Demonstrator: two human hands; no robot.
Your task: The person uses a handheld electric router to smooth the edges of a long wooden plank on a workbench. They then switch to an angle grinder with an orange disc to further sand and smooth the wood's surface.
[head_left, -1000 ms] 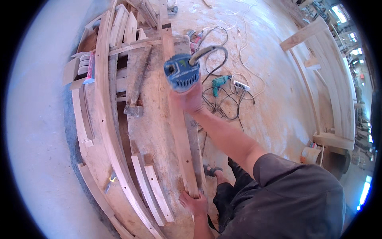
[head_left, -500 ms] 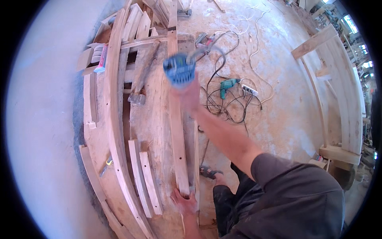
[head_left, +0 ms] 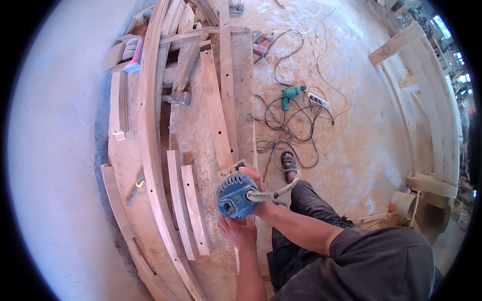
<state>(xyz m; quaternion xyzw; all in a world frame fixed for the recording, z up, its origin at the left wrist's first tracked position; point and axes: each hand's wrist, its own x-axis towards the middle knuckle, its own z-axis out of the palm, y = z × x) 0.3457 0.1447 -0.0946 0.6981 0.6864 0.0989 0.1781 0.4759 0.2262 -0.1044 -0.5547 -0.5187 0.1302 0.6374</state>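
Observation:
A blue round-bodied power router sits on the near end of a long curved wooden strip that lies on a dusty workbench. My right hand grips the router from its right side, where a grey cord leaves the body. Just below the tool, my left hand presses against its near side and the wood under it. Two short curved strips lie left of the tool.
More curved wooden pieces are stacked along the bench's left side by a pale wall. On the sawdust floor to the right lie a teal drill, a white power strip and tangled cords. A large curved wooden frame stands at far right.
The router has travelled from the far part of the strip back toward me to its near end. My left hand, which held the strip's near end, now rests against the tool.

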